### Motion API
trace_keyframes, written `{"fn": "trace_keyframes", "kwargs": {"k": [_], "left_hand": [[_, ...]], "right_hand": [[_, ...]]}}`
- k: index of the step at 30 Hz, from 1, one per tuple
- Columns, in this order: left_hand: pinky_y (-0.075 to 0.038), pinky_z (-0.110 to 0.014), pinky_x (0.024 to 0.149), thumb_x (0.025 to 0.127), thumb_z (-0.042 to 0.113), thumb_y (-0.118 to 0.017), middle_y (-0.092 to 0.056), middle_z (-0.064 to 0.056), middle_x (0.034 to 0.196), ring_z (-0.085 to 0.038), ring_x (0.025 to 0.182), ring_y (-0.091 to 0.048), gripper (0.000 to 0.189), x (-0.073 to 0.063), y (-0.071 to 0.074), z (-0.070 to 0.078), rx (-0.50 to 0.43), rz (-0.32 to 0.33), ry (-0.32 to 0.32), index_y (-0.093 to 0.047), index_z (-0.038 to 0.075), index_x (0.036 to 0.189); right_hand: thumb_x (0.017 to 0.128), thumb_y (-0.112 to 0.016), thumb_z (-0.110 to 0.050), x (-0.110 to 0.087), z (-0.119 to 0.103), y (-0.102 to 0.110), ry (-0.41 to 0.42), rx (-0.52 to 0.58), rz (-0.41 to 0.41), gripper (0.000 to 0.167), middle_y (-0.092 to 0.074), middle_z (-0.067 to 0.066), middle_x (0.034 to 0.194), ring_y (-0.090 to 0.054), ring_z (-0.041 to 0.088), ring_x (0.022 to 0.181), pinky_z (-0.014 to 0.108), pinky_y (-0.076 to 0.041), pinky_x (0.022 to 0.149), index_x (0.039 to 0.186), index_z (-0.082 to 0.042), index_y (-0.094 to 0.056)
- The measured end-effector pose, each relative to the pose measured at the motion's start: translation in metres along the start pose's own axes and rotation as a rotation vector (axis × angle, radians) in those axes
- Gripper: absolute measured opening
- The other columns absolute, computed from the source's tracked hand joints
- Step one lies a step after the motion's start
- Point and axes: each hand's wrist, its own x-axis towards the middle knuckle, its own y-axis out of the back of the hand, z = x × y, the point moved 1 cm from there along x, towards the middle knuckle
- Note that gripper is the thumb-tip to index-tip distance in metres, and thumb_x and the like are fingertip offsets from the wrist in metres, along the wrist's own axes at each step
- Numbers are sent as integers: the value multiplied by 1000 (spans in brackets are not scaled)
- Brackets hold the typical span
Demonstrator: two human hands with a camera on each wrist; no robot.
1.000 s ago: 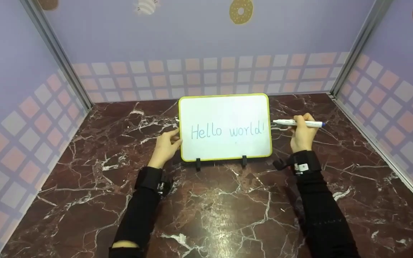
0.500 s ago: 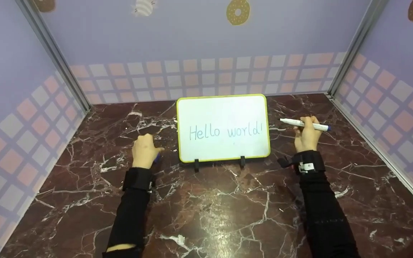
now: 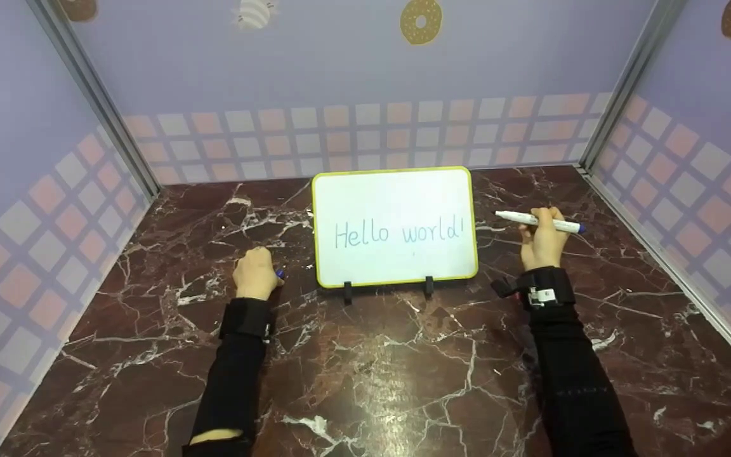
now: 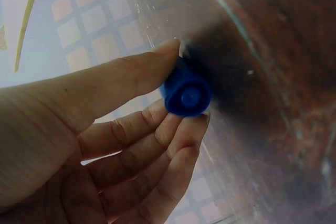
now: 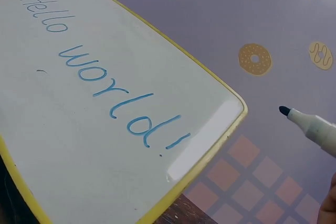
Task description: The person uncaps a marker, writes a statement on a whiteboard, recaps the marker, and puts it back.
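Observation:
My left hand [image 3: 256, 274] pinches a blue marker cap [image 4: 188, 95] between thumb and fingers, its hollow end facing the left wrist camera. In the head view the cap shows only as a bit of blue beside the thumb. My right hand [image 3: 544, 240] grips a white marker [image 3: 524, 218] with a blue end; its uncapped dark tip [image 5: 284, 110] points left, apart from the board. Between the hands a yellow-rimmed whiteboard [image 3: 397, 203] stands tilted back, bearing "Hello world!" in blue handwriting.
Two black stand feet [image 3: 348, 292] jut out under the whiteboard's lower edge. The dark red marbled table [image 3: 365, 381] is bounded by patterned panels [image 3: 365, 70] at the back and both sides, with metal posts [image 3: 625, 82] at the corners.
My left hand has left the whiteboard's left edge, moved left and down to the table, and now holds the blue cap. My right hand has shifted slightly right with the marker.

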Motion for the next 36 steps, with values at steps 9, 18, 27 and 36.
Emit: {"fn": "trace_keyframes", "kwargs": {"k": [9,18,27,36], "left_hand": [[-58,-57,86,76,14,-86,-66,-28,113,-49,103,-64,46,0,1,0,4,5,-24,-66,-8,112],[-58,-57,80,79,12,-83,-71,-28,102,-48,96,-67,27,-4,18,5,-55,100,-60,-69,-6,93],[-59,-55,74,81,10,-80,-73,-25,96,-45,89,-70,20,-17,38,24,-164,349,-163,-73,-4,94],[-60,-50,79,83,12,-79,-74,-21,101,-39,92,-71,21,-28,46,48,-193,444,-274,-75,-1,99]], "right_hand": [[96,-43,10,0,1,1,-15,10,10,43,-44,0,52,-47,11,41,13,-33,40,57,-8,-42],[96,-44,9,-2,2,-1,-17,-9,13,43,-44,0,53,-48,11,42,14,-36,40,57,-9,-40],[96,-43,9,-4,4,-7,-28,11,2,43,-47,-1,52,-47,10,42,11,-34,40,57,-9,-44],[96,-43,10,-10,6,-16,-21,-6,-37,45,-45,-1,52,-47,10,42,13,-34,40,56,-10,-41]]}}
